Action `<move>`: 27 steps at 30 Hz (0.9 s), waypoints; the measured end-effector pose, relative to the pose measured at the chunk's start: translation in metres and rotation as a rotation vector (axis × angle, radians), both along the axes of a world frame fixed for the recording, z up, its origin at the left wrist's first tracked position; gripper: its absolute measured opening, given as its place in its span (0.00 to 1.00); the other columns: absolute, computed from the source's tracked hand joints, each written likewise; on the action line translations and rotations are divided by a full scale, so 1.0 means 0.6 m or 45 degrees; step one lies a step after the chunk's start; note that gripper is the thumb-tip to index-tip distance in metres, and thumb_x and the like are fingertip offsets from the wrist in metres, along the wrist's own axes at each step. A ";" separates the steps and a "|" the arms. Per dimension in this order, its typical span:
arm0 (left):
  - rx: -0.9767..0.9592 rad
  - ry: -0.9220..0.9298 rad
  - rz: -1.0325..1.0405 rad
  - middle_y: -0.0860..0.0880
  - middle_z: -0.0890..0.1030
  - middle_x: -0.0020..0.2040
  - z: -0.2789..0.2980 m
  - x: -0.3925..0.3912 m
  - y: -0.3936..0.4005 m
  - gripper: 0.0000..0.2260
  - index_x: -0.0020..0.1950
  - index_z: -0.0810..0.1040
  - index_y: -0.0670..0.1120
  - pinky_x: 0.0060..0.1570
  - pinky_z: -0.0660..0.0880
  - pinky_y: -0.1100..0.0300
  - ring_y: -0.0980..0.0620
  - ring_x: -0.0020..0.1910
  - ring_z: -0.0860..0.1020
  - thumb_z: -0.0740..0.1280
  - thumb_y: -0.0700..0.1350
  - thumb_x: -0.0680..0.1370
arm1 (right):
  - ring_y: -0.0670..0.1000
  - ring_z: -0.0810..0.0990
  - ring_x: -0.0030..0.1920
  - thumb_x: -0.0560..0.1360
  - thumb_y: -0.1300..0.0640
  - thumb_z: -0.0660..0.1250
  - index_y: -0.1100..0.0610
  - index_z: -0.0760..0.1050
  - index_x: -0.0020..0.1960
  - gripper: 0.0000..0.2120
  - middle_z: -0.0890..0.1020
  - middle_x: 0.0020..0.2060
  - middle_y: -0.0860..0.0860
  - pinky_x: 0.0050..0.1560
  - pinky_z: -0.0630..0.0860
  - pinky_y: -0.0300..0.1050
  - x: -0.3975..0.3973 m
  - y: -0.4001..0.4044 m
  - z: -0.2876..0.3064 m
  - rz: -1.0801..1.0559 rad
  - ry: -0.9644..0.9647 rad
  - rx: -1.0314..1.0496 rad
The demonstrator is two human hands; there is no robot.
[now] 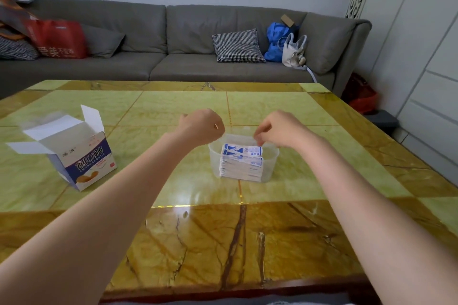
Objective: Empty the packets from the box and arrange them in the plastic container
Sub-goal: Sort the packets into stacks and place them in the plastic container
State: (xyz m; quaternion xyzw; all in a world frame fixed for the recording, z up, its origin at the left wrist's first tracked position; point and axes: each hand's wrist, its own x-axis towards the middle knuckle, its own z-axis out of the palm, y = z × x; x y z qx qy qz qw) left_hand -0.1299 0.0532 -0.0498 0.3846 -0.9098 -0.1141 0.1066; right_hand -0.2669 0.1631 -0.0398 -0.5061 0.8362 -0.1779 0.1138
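One open box [81, 153] stands at the left of the table [247, 235]. One clear plastic container [269, 156] sits mid-table holding a stack of packets [241, 163], too many to count. The left hand [202, 126] is curled just above the container's far left rim, fingers hidden. The right hand [280, 129] pinches the stack's far edge.

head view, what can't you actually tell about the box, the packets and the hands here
- Box, head view: its raised flaps and the viewing angle hide the inside, so whether packets remain is unknown.
- Packets: the container wall blurs the stack; the count is unreadable.
- Left hand: seen from the back, fingers hidden; touching the container or not is unclear.
- Right hand: fingertips meet near the top packet; an actual pinch is too small to confirm.
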 end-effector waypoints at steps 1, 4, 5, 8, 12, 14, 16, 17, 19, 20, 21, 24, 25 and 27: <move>0.037 -0.031 -0.061 0.54 0.81 0.54 -0.007 0.003 0.002 0.09 0.53 0.81 0.50 0.64 0.67 0.48 0.51 0.56 0.76 0.64 0.47 0.76 | 0.53 0.80 0.44 0.71 0.59 0.68 0.56 0.84 0.46 0.07 0.84 0.46 0.52 0.45 0.77 0.45 0.008 -0.004 -0.008 0.051 0.000 0.053; 0.011 -0.171 -0.132 0.58 0.79 0.56 -0.021 0.006 0.006 0.11 0.56 0.79 0.55 0.63 0.61 0.50 0.52 0.60 0.71 0.64 0.54 0.76 | 0.53 0.80 0.50 0.72 0.55 0.68 0.57 0.81 0.52 0.11 0.83 0.50 0.52 0.52 0.77 0.47 0.018 -0.015 -0.030 0.102 0.059 0.197; -0.006 -0.202 -0.134 0.59 0.79 0.57 -0.025 0.006 0.006 0.11 0.56 0.79 0.56 0.62 0.60 0.50 0.51 0.61 0.69 0.64 0.55 0.76 | 0.53 0.80 0.50 0.73 0.54 0.67 0.57 0.80 0.53 0.11 0.82 0.50 0.52 0.51 0.77 0.47 0.020 -0.017 -0.034 0.108 0.070 0.223; -0.016 -0.225 -0.130 0.58 0.78 0.58 -0.029 0.002 0.010 0.11 0.57 0.78 0.57 0.61 0.60 0.51 0.49 0.62 0.66 0.62 0.54 0.77 | 0.54 0.79 0.51 0.74 0.56 0.66 0.58 0.79 0.55 0.12 0.81 0.51 0.53 0.50 0.75 0.47 0.022 -0.021 -0.040 0.123 0.071 0.245; -0.027 -0.234 -0.136 0.58 0.79 0.57 -0.030 0.000 0.009 0.10 0.55 0.79 0.57 0.60 0.60 0.52 0.50 0.61 0.67 0.64 0.54 0.76 | 0.53 0.79 0.50 0.72 0.57 0.68 0.57 0.80 0.53 0.10 0.82 0.51 0.53 0.48 0.75 0.44 0.022 -0.025 -0.032 0.145 0.011 0.215; -0.034 -0.224 -0.130 0.58 0.80 0.55 -0.030 0.001 0.006 0.09 0.54 0.80 0.56 0.59 0.60 0.52 0.50 0.60 0.68 0.65 0.54 0.75 | 0.53 0.79 0.49 0.71 0.57 0.69 0.56 0.81 0.50 0.08 0.82 0.49 0.52 0.47 0.75 0.44 0.023 -0.025 -0.029 0.147 0.013 0.193; -0.044 -0.166 -0.121 0.58 0.80 0.54 -0.027 0.004 0.007 0.10 0.54 0.80 0.55 0.59 0.60 0.52 0.51 0.59 0.70 0.65 0.54 0.76 | 0.52 0.78 0.46 0.71 0.58 0.70 0.56 0.81 0.48 0.07 0.81 0.47 0.52 0.42 0.73 0.41 0.022 -0.024 -0.026 0.142 -0.010 0.166; -0.045 -0.098 -0.105 0.57 0.80 0.54 -0.024 0.005 0.007 0.10 0.54 0.80 0.54 0.59 0.61 0.53 0.53 0.57 0.72 0.64 0.54 0.76 | 0.52 0.77 0.46 0.71 0.59 0.70 0.57 0.81 0.48 0.07 0.81 0.48 0.53 0.40 0.71 0.40 0.019 -0.024 -0.023 0.135 -0.039 0.139; -0.069 0.102 -0.039 0.56 0.80 0.54 -0.016 0.007 0.007 0.10 0.54 0.80 0.52 0.59 0.61 0.54 0.55 0.54 0.74 0.62 0.51 0.77 | 0.53 0.77 0.47 0.71 0.60 0.69 0.58 0.82 0.48 0.06 0.82 0.49 0.54 0.40 0.70 0.40 0.008 -0.026 -0.011 0.098 -0.090 0.062; -0.089 0.205 0.001 0.56 0.80 0.54 -0.011 0.008 0.006 0.10 0.53 0.80 0.51 0.59 0.62 0.55 0.54 0.54 0.75 0.61 0.49 0.78 | 0.53 0.78 0.48 0.72 0.61 0.69 0.58 0.82 0.48 0.06 0.82 0.50 0.54 0.40 0.71 0.40 0.002 -0.027 -0.004 0.079 -0.092 0.026; -0.112 0.283 0.032 0.55 0.80 0.54 -0.008 0.010 0.004 0.10 0.53 0.80 0.51 0.59 0.62 0.55 0.53 0.54 0.75 0.61 0.48 0.78 | 0.54 0.78 0.49 0.72 0.62 0.68 0.57 0.82 0.48 0.07 0.82 0.50 0.54 0.42 0.72 0.40 -0.002 -0.030 0.002 0.068 -0.065 0.004; -0.210 0.309 -0.012 0.54 0.81 0.53 -0.008 0.013 -0.002 0.10 0.53 0.80 0.51 0.58 0.63 0.55 0.51 0.54 0.75 0.61 0.45 0.78 | 0.52 0.77 0.47 0.73 0.63 0.67 0.57 0.82 0.48 0.07 0.82 0.50 0.52 0.50 0.74 0.43 -0.002 -0.042 0.004 0.079 0.085 0.008; -0.233 0.267 -0.069 0.55 0.80 0.51 -0.011 0.014 -0.001 0.10 0.52 0.81 0.51 0.57 0.62 0.55 0.51 0.55 0.75 0.61 0.45 0.77 | 0.52 0.77 0.46 0.73 0.63 0.67 0.57 0.81 0.48 0.07 0.82 0.49 0.52 0.50 0.74 0.44 0.002 -0.047 0.001 0.092 0.116 0.025; -0.227 0.148 -0.197 0.57 0.79 0.50 -0.018 0.013 0.003 0.09 0.52 0.81 0.53 0.57 0.60 0.56 0.51 0.56 0.72 0.62 0.48 0.77 | 0.52 0.78 0.46 0.73 0.63 0.66 0.58 0.81 0.49 0.07 0.82 0.48 0.53 0.46 0.73 0.43 0.011 -0.054 -0.009 0.102 0.165 0.057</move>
